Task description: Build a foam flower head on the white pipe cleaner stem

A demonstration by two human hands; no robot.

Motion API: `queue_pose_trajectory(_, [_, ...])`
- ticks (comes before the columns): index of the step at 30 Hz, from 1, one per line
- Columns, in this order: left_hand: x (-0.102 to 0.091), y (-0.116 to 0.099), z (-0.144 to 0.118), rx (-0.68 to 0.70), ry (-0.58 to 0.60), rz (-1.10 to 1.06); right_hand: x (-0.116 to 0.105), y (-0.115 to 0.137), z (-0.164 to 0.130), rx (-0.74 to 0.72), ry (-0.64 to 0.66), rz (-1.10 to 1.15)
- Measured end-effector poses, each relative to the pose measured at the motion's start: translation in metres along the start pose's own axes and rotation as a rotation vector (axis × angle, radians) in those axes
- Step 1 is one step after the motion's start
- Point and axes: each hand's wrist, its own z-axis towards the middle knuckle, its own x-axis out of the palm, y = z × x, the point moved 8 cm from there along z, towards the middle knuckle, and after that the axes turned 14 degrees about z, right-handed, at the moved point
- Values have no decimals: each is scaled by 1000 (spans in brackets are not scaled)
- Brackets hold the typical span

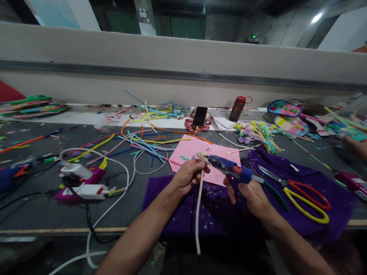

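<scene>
A cream foam strip [198, 206], long and soft, with a curled flower-like top, is hanging over the purple cloth [301, 214]; the left hand [187, 176] is pinching it near the top; the right hand [252, 193] is gripping a blue glue gun [229, 168], nozzle touching the curl.

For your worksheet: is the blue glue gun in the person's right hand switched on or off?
On. A small red light glows on the blue glue gun body, just above the right hand gripping its handle.
</scene>
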Motion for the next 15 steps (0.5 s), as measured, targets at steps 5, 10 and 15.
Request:
queue_pose_trajectory(5, [1, -1, -1, -7, -5, 21, -1, -2, -1, 25, 6, -38])
queue_pose_trajectory(10, [0, -1, -2, -21, -29, 50, -2, -5, -1, 38, 6, -42])
queue_pose_trajectory(15, [-2, -1, -1, -1, -38, 68, -2, -4, -1, 36, 29, -65])
